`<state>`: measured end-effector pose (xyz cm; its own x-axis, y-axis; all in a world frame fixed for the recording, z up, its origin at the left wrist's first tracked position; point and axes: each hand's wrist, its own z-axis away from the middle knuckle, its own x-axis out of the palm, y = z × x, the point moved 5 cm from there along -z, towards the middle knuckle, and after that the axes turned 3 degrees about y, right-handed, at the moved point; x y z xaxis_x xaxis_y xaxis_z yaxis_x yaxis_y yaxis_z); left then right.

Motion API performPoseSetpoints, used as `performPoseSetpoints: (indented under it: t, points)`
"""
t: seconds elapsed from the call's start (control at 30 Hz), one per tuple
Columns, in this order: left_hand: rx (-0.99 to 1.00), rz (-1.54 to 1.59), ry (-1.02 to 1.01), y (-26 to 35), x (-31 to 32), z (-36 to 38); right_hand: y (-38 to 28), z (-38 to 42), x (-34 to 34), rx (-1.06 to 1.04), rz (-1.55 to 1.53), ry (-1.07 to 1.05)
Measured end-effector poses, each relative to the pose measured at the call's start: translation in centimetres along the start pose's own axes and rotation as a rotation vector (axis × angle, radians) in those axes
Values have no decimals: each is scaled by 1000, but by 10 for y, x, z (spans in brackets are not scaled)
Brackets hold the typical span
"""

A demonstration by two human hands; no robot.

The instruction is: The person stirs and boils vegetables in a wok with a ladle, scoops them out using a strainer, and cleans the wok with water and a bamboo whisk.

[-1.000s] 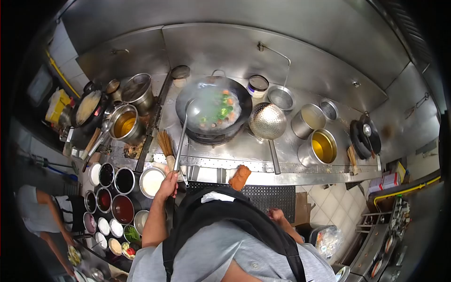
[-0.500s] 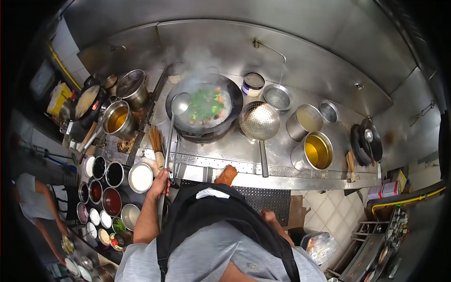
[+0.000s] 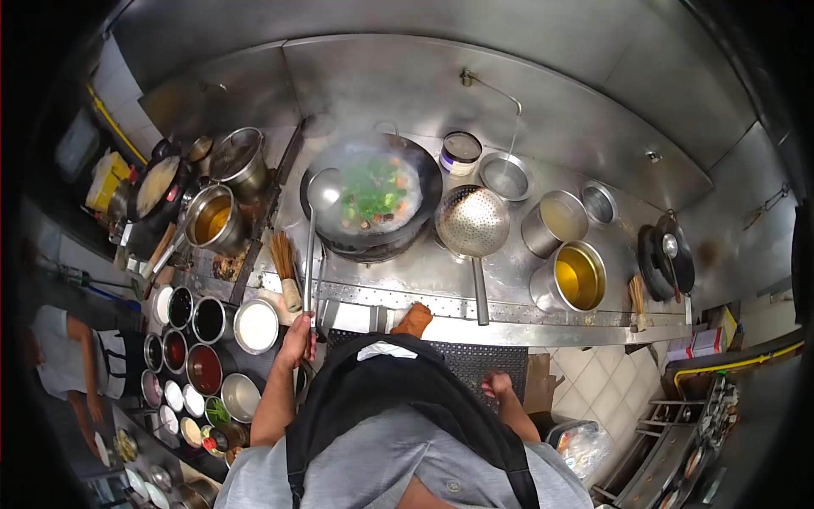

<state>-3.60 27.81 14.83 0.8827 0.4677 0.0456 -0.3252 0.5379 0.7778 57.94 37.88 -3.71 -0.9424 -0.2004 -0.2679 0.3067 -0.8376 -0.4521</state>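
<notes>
My left hand is closed around the long handle of a steel ladle, beside the stove's front edge. The ladle's bowl hangs over the left side of a large black wok. Green vegetables with orange and brown pieces lie in steaming liquid in the wok. My right hand hangs low by my side over the dark floor mat, fingers curled, with nothing visible in it. A perforated strainer with a grey handle rests right of the wok.
Pots of yellow liquid and cloudy liquid stand right. A bamboo brush lies near the ladle's handle. Seasoning containers crowd the left. A thin tap reaches over a bowl. Another person is at far left.
My right hand has come further out from my side into view. The ladle stays over the wok's left side in my left hand. The other person's arms have shifted.
</notes>
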Motion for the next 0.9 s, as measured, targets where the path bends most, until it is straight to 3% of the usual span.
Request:
performPoseSetpoints:
  t: [0.2, 0.33, 0.5, 0.6, 0.67, 0.73, 0.8, 0.9]
  points:
    - [16, -61, -16, 9, -28, 3, -15, 14, 56, -61, 131, -72]
    - [35, -34, -61, 8, -31, 3, 23, -26, 86, -318, 303, -220]
    - [29, -22, -85, 4, -32, -2, 9, 47, 95, -256, 78, -127]
    - [42, -35, -99, 6, -34, -2, 104, -76, 79, -203, -91, -179]
    - [50, -28, -103, 5, -36, -2, 62, -11, 68, -284, 297, -173]
    - [59, -21, -87, 7, -37, -3, 56, -1, 60, -247, 378, -139]
    - [61, -19, -49, 8, -37, 0, 60, -1, 62, -94, 151, -85]
    - [141, -84, 59, 26, -30, 10, 33, 31, 61, -161, 299, -89]
